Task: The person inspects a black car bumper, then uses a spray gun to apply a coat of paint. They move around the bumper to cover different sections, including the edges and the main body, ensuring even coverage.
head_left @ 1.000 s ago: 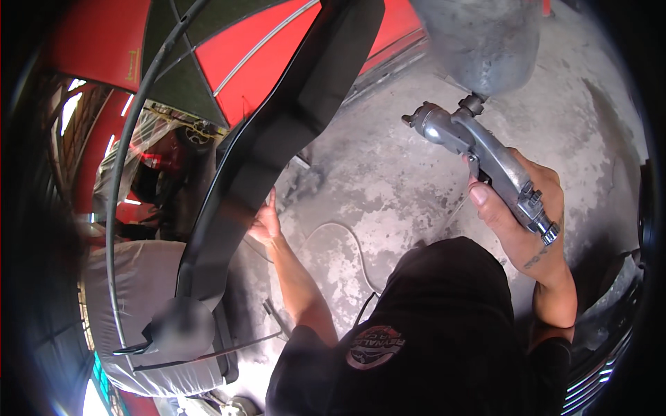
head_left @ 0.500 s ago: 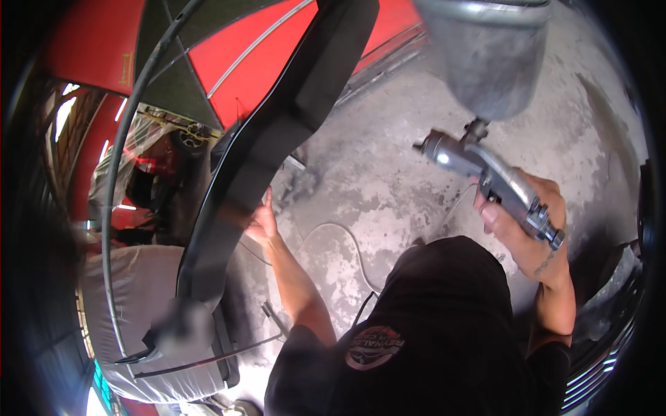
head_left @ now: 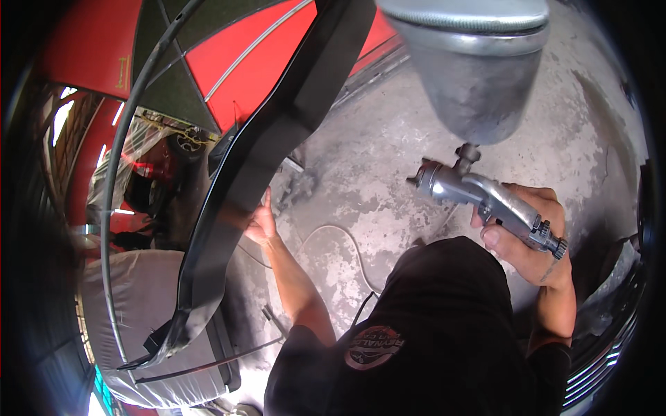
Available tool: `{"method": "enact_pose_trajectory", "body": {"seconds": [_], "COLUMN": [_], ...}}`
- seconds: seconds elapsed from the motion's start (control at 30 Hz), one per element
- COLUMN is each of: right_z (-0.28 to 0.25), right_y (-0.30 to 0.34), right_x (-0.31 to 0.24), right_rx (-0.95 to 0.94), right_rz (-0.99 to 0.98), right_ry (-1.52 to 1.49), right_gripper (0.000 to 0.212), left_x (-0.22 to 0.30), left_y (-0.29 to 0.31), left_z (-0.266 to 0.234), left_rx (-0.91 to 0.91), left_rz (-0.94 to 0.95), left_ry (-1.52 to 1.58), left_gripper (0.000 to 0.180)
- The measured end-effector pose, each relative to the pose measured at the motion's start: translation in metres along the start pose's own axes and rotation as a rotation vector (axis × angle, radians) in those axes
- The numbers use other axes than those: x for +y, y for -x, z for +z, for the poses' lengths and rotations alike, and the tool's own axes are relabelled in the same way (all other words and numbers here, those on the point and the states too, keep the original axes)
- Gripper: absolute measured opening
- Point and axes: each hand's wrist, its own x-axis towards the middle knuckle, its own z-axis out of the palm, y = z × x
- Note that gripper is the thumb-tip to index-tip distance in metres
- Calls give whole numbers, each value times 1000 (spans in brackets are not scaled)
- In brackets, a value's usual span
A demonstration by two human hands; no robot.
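Observation:
My right hand (head_left: 531,236) is wrapped around the handle of a metal paint spray gun (head_left: 479,191), its nozzle pointing left toward the panel with a gap of floor showing between. A large silver paint cup (head_left: 479,76) sits on top of the gun, its upper part cut off by the frame edge. A long, curved black panel (head_left: 267,142), which looks like a car trim part, runs slantwise from the top middle to the lower left. My left hand (head_left: 261,220) grips its right edge, the fingers partly hidden behind it.
A grey bent tube frame (head_left: 109,229) arches at the left. Below the panel's lower end stands a grey covered block (head_left: 139,277). Red and black canopy fabric (head_left: 243,48) fills the top left. A thin hose (head_left: 347,239) lies on the worn concrete floor (head_left: 388,139).
The spray gun and its cup have come slightly lower in the picture, the gun tilting more level. My left hand and the panel stay almost where they were.

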Motion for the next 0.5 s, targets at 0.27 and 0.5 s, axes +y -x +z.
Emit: {"method": "enact_pose_trajectory", "body": {"seconds": [0.27, 0.5], "right_z": [7, 5], "right_y": [1, 8], "right_x": [-14, 4], "right_rx": [226, -15], "right_rz": [300, 5], "right_ry": [31, -17], "right_gripper": [28, 33], "left_x": [1, 1], "left_y": [-1, -3], "left_z": [-1, -2], "left_rx": [-22, -41], "left_rz": [-22, -30], "left_ry": [80, 34], "left_gripper": [65, 71]}}
